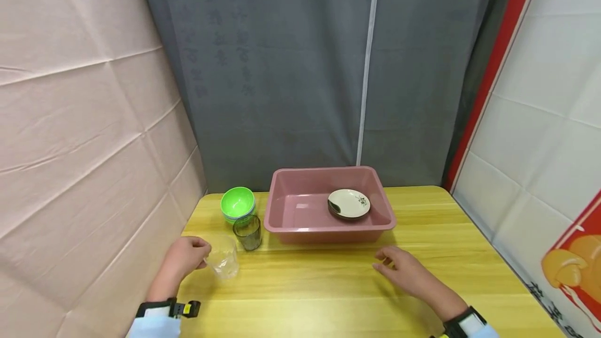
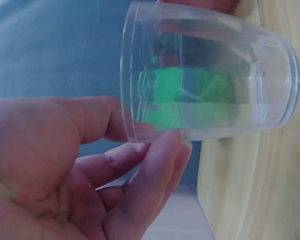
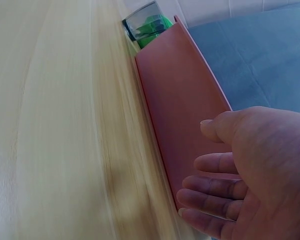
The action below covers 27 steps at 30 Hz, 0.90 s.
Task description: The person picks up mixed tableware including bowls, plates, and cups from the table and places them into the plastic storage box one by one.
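My left hand [image 1: 189, 255] pinches the rim of a clear plastic cup [image 1: 223, 257] between thumb and fingers at the left of the table. In the left wrist view the cup [image 2: 210, 75] is see-through, and green shows through its wall. Just beyond it stands a dark tinted glass [image 1: 249, 232], with a bright green bowl [image 1: 238, 202] stacked on another bowl behind. My right hand [image 1: 399, 270] holds nothing and hovers over the table in front of the pink basin; its fingers [image 3: 210, 187] are loosely bent in the right wrist view.
The pink basin [image 1: 296, 236] stands at the back of the wooden table [image 1: 319, 296]. Inside it, toward the right, lie stacked white plates [image 1: 349, 203] with a leaf pattern. A grey curtain [image 1: 281, 67] hangs behind, and pale covered walls flank the table.
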{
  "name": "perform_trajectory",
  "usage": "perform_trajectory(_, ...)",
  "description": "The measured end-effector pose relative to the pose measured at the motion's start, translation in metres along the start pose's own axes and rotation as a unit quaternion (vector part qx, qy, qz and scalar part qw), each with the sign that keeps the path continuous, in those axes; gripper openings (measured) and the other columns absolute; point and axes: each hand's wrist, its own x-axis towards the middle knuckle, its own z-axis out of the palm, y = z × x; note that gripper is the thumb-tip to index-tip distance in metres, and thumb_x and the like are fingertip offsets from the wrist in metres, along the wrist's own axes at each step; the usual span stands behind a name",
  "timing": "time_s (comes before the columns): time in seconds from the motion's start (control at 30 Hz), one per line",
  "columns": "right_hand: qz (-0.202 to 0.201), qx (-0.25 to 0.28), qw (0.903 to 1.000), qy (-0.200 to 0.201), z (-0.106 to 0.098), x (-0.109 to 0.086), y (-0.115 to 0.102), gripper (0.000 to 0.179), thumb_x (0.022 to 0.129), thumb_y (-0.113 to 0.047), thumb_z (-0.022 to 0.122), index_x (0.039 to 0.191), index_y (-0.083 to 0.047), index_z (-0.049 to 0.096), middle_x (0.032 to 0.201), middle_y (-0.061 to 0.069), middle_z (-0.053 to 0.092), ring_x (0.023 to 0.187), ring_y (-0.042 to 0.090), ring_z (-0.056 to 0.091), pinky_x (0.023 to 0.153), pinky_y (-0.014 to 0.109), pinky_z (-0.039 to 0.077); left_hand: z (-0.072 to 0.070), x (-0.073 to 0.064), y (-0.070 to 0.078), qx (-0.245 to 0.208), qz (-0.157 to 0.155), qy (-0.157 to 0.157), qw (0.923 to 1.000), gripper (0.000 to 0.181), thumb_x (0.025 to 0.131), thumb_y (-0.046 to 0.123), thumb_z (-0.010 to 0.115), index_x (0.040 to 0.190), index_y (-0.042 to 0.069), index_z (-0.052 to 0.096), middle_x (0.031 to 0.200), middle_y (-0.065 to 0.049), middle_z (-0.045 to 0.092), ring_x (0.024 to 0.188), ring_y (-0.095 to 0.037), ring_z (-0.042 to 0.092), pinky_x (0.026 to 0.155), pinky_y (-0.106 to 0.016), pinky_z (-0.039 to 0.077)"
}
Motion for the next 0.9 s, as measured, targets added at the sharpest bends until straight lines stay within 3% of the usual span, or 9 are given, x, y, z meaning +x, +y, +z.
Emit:
perform_trajectory(0.17, -0.034, 0.020, 0.9992, 0.009, 0.001, 0.002, 0.000, 0.034, 0.106, -0.036, 0.077, 0.119, -0.005, 0.076, 0.117, 0.010, 0.074, 0.099, 0.019, 0.070, 0.081, 0.040, 0.062, 0.024, -0.016, 0.029, -0.041, 0.020, -0.025, 0.9986, 0.016, 0.100, 0.009, 0.068, 0.104, -0.003, 0.078, 0.092, -0.008, 0.072, 0.071, -0.019, 0.069, 0.068, -0.035, 0.064)
perform_trajectory(0.2, -0.060, 0.023, 0.9978, 0.014, 0.003, 0.004, 0.007, 0.033, 0.107, -0.036, 0.076, 0.119, -0.005, 0.076, 0.115, 0.009, 0.073, 0.097, 0.017, 0.069, 0.078, 0.038, 0.061, 0.029, -0.018, 0.035, -0.049, 0.022, -0.032, 0.9981, 0.015, 0.101, 0.009, 0.069, 0.104, -0.003, 0.078, 0.092, -0.008, 0.071, 0.071, -0.019, 0.068, 0.068, -0.036, 0.065)
perform_trajectory(0.3, -0.083, 0.027, 0.9960, 0.019, 0.006, 0.006, 0.006, 0.033, 0.107, -0.038, 0.075, 0.116, -0.006, 0.076, 0.111, 0.008, 0.072, 0.093, 0.014, 0.068, 0.075, 0.037, 0.060, 0.046, -0.023, 0.052, -0.062, 0.033, -0.045, 0.9966, 0.011, 0.102, 0.007, 0.071, 0.102, -0.001, 0.078, 0.090, -0.008, 0.070, 0.070, -0.020, 0.068, 0.068, -0.036, 0.065)
perform_trajectory(0.47, -0.076, 0.021, 0.9968, 0.008, 0.011, 0.006, -0.013, 0.028, 0.107, -0.032, 0.076, 0.116, -0.005, 0.076, 0.112, 0.008, 0.072, 0.096, 0.014, 0.068, 0.079, 0.036, 0.061, 0.074, -0.029, 0.074, -0.065, 0.063, -0.069, 0.9935, 0.006, 0.101, 0.008, 0.076, 0.099, 0.003, 0.078, 0.088, -0.006, 0.069, 0.068, -0.018, 0.069, 0.065, -0.035, 0.064)
perform_trajectory(0.63, -0.069, 0.020, 0.9974, 0.000, 0.015, 0.006, -0.029, 0.022, 0.107, -0.026, 0.077, 0.117, -0.006, 0.075, 0.112, 0.004, 0.073, 0.096, 0.011, 0.067, 0.081, 0.033, 0.061, 0.102, -0.031, 0.094, -0.069, 0.114, -0.105, 0.9855, 0.005, 0.100, 0.010, 0.076, 0.098, 0.005, 0.075, 0.086, -0.004, 0.068, 0.066, -0.017, 0.070, 0.062, -0.035, 0.063)
perform_trajectory(0.77, -0.060, 0.019, 0.9979, 0.011, 0.019, 0.011, -0.037, 0.015, 0.107, -0.026, 0.076, 0.114, -0.013, 0.074, 0.106, -0.005, 0.072, 0.095, 0.008, 0.067, 0.081, 0.033, 0.061, 0.125, -0.030, 0.108, -0.075, 0.149, -0.127, 0.9778, 0.006, 0.099, 0.009, 0.074, 0.096, 0.006, 0.071, 0.083, -0.004, 0.068, 0.065, -0.016, 0.070, 0.060, -0.034, 0.061)
perform_trajectory(0.9, -0.074, 0.030, 0.9964, 0.029, 0.024, 0.015, -0.049, 0.010, 0.107, -0.024, 0.076, 0.110, -0.015, 0.075, 0.100, -0.011, 0.071, 0.093, 0.008, 0.068, 0.082, 0.037, 0.062, 0.147, -0.031, 0.124, -0.075, 0.163, -0.133, 0.9748, 0.008, 0.097, 0.008, 0.075, 0.091, 0.008, 0.069, 0.080, -0.002, 0.067, 0.062, -0.015, 0.070, 0.058, -0.032, 0.060)
